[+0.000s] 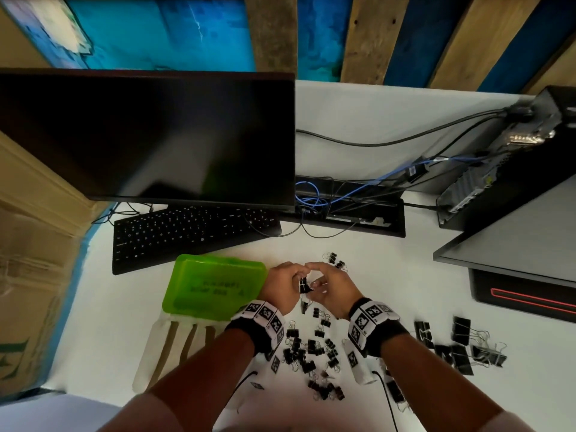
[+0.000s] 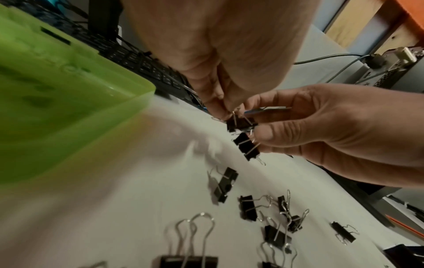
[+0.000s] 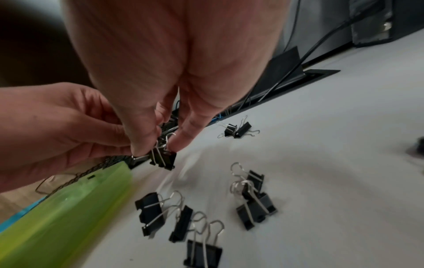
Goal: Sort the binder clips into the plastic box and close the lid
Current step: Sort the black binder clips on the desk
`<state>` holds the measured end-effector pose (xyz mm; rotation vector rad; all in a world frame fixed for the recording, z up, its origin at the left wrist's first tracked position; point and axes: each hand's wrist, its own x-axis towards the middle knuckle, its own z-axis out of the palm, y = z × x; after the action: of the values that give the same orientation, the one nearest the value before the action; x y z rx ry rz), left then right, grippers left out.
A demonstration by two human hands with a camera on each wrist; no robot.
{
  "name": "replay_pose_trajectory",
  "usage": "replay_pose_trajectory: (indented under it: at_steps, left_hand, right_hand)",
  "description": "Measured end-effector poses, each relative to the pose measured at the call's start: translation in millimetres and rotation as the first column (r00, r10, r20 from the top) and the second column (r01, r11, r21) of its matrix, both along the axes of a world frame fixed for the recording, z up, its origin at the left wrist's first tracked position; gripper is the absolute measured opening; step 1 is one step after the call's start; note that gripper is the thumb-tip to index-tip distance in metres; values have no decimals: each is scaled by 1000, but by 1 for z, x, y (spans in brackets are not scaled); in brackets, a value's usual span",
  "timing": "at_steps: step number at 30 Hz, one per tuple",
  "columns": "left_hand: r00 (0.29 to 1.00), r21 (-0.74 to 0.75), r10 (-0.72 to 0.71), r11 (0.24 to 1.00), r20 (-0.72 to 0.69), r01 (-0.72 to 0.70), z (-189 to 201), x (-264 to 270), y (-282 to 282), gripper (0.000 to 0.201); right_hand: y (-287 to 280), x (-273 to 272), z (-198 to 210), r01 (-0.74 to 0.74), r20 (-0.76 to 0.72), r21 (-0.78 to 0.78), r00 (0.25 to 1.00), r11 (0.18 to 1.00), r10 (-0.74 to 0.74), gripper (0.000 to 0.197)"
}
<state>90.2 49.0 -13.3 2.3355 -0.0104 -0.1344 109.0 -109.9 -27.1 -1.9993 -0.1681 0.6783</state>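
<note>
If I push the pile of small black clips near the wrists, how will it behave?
The small clips would probably slide over the smooth white table rather than roll, since their bodies look flat-sided. Their wire handles seem interlocked, so several may drag along as one clump. Each looks light, so a gentle push could scatter the loose ones.

A white surface [image 1: 358, 113] carries everything. At its left, a green plastic box [image 1: 215, 286] lies with its lid shut, just in front of a black keyboard [image 1: 193, 232]. Small black binder clips [image 1: 311, 350] lie scattered at the near middle, larger binder clips [image 1: 461, 341] at the right, and two more clips [image 1: 336, 260] farther back. A computer case [image 1: 514, 160] stands at the right, cables [image 1: 374, 141] trailing from it.
</note>
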Motion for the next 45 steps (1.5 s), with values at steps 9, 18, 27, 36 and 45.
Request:
replay_pose_trajectory:
  at_steps: [9, 18, 27, 36, 45]
  left_hand:
    - [969, -120, -237, 966, -65, 228, 1, 30, -59, 29]
    - [915, -125, -369, 928, -165, 351, -6, 54, -128, 30]
    - [879, -106, -430, 903, -208, 417, -18, 56, -130, 61]
    - [924, -70, -334, 943, -187, 327, -11, 48, -92, 50]
    - [882, 19, -400, 909, -250, 417, -3, -14, -50, 33]
  right_hand:
    - [-64, 8, 8, 94, 19, -62, 995, 994, -93, 57]
    - [-127, 20, 7, 138, 21, -210, 990, 968, -136, 48]
    - [-144, 28, -3, 90, 106, -332, 993, 939, -58, 50]
    - [-138, 20, 5, 134, 222, -372, 974, 919, -52, 42]
    - [-80, -42, 30, -243, 195, -275, 933, 930, 301, 16]
